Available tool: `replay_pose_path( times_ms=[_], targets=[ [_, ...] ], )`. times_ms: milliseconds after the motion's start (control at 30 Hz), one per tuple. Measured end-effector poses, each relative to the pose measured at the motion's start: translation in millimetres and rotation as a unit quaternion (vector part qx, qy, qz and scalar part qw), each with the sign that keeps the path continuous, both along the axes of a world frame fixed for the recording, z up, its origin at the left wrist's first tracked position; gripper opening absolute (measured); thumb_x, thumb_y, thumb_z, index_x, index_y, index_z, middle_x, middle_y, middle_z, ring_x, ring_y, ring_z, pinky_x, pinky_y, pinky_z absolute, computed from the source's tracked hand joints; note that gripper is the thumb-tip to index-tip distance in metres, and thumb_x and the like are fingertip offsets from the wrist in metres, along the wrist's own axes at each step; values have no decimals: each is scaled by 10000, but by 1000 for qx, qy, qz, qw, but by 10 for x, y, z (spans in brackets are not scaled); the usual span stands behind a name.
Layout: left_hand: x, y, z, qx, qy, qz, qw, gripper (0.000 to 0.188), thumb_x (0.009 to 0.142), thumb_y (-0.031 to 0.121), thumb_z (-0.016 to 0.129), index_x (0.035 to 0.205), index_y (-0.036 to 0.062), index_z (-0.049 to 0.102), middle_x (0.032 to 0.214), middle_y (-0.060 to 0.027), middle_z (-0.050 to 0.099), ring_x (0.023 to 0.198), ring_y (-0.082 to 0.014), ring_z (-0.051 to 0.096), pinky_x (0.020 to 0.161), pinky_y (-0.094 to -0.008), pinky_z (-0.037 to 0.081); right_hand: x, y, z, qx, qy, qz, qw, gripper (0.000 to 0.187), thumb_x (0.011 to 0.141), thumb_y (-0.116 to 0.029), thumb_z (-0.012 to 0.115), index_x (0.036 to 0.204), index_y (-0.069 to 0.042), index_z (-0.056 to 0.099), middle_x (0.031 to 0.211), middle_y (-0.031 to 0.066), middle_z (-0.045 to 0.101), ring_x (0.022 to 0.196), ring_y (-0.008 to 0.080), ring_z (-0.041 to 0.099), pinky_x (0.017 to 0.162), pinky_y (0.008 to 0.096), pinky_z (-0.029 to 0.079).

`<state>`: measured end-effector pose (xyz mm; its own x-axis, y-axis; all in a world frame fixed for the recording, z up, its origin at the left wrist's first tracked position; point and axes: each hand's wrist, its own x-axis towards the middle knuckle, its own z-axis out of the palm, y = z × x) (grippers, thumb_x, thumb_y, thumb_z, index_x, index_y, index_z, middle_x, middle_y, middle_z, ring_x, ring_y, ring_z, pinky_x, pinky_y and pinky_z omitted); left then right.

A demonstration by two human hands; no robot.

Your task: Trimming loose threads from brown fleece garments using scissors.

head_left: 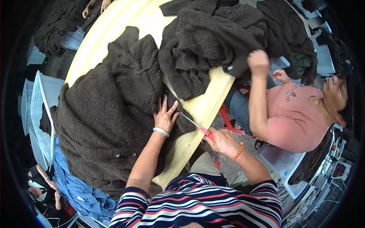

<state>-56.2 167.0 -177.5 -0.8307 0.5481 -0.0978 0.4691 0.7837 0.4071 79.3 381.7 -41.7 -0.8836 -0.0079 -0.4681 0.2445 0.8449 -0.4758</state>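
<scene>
Garment (106, 102) is rough matt knit — tool (195, 124) metal w/ plastic hndl (206, 132).

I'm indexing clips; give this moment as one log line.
left hand: spread on dark knit garment | right hand: holds red-handled tool, tip near left hand | around: yellow table

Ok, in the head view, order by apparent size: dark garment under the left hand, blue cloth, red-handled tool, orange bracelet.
1. Dark garment
2. Blue cloth, visible part
3. Red-handled tool
4. Orange bracelet
</scene>
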Motion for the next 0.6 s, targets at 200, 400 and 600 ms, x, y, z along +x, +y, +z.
replay_pose_path(
  times_ms=[200,400,600],
  targets=[
    [-18,92,72,-23,-58,14,998,417,857,331,693,1270,332,637,1607,-129,159,1437,-400,235,1010,-667,316,-656,-157,-299,5,82,-5,997,256,910,-273,581,917,-19,616,739,213,671,727,381,677,700,493,520],
    [-32,-30,-101,7,-26,-1,1000,463,834,299,722,1285,342,628,1608,-159,146,1404,-415,291,1029,-619,295,-801,-85,-240,9,55,-6,998,251,901,-258,592,889,-11,631,784,221,681,816,368,688,791,473,520],
    [-41,-4,-52,-21,-14,-12,1000,419,841,330,711,1256,331,652,1613,-142,135,1433,-386,249,1067,-618,269,-474,-46,-156,-32,34,15,999,291,881,-304,625,929,-17,639,760,231,672,766,412,676,732,489,521]
  ],
)
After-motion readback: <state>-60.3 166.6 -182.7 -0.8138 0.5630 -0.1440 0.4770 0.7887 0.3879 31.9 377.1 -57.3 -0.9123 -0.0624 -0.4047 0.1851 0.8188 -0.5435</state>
